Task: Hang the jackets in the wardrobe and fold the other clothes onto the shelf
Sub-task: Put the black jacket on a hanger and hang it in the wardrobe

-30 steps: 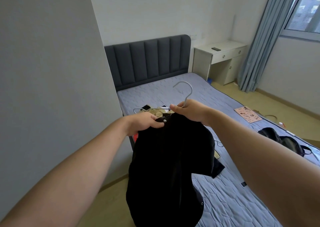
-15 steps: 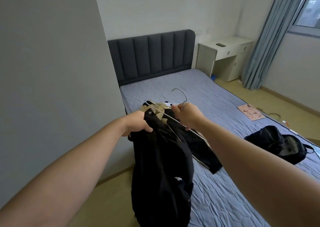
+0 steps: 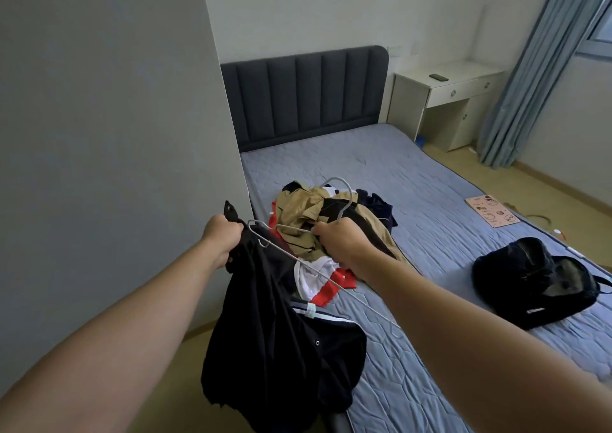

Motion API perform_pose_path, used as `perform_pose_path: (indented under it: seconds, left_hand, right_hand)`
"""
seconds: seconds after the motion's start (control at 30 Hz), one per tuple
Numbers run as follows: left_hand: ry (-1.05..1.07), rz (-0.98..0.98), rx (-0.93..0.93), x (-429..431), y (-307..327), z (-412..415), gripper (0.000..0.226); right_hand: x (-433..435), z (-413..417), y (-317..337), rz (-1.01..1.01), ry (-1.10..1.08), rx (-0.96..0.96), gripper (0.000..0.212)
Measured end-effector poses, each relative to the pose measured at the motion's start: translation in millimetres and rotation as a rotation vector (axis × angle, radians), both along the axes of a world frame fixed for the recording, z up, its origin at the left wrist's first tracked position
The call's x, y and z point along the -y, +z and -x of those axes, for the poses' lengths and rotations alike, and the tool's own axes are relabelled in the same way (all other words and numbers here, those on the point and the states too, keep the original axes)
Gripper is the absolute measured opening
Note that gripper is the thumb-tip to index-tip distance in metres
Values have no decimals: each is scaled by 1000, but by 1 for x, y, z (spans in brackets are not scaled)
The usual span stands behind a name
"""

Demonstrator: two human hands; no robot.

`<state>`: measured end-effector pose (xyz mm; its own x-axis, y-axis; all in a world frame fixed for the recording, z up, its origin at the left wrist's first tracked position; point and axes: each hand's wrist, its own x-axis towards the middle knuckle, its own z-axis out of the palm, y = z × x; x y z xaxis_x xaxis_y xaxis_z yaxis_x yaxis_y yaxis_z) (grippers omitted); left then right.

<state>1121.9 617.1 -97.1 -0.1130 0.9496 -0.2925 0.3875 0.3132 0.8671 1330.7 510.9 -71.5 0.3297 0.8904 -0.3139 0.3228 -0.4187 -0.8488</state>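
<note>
A black jacket (image 3: 281, 343) hangs over the bed's near left corner, gripped at its collar by my left hand (image 3: 222, 235). My right hand (image 3: 341, 242) grips a grey wire hanger (image 3: 298, 257) at the base of its hook. One hanger arm pokes into the jacket near my left hand; the other runs down to the right, outside the jacket. Behind my hands a pile of clothes (image 3: 308, 217), tan, black, red and white, lies on the bed (image 3: 397, 181).
A grey panel (image 3: 106, 134) fills the left side. A black backpack (image 3: 530, 280) lies on the bed's right edge, with a pink sheet (image 3: 491, 214) beyond it. A white desk (image 3: 447, 101) and blue curtain (image 3: 520, 85) stand at the back right.
The jacket has dropped lower and slid partly off the hanger. My hands have moved apart, the left one going left. The pile of clothes on the bed has come into view.
</note>
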Motion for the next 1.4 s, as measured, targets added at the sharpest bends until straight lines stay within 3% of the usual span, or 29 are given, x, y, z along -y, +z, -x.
perform_pose_path:
  seconds: [0.17,0.27,0.43,0.6,0.67,0.77,0.83,0.93,1.0,1.13,1.33,1.4]
  left_hand:
    - [31,-59,50,6,7,3,7]
    - [-53,-86,102,14,16,-3,2]
    - [-259,-77,186,33,42,-22,12]
    - [-460,-119,213,52,70,-38,16]
    - [-566,-147,211,61,79,-45,15]
    - [-710,-166,200,73,91,-56,19]
    - [-770,-178,195,78,96,-62,20]
    - [-784,-178,194,78,101,-65,22]
    - [-774,-129,231,73,101,-64,25]
    - [-747,-248,-53,61,91,-62,35]
    - [-784,-711,-431,62,78,-72,36]
    - [-835,-668,-511,63,75,-73,42]
  right_hand:
    - [8,-5,-4,55,16,5,36]
    - [12,-7,-8,114,54,50,25]
    - [13,-2,-15,-47,48,24,15]
    - [14,1,-20,-97,-28,-198,72]
    - [14,1,-21,-120,-35,-241,78]
    - [15,-1,-21,-156,-34,-283,70]
    - [15,-2,-20,-172,-44,-280,52]
    - [16,-8,-18,-199,-81,-271,26]
    - [17,-14,-14,-220,-98,-269,23]
    - [24,-21,-6,-274,-124,-330,30]
    - [30,-19,5,-325,-73,-409,28]
    - [29,-20,11,-336,-68,-455,25]
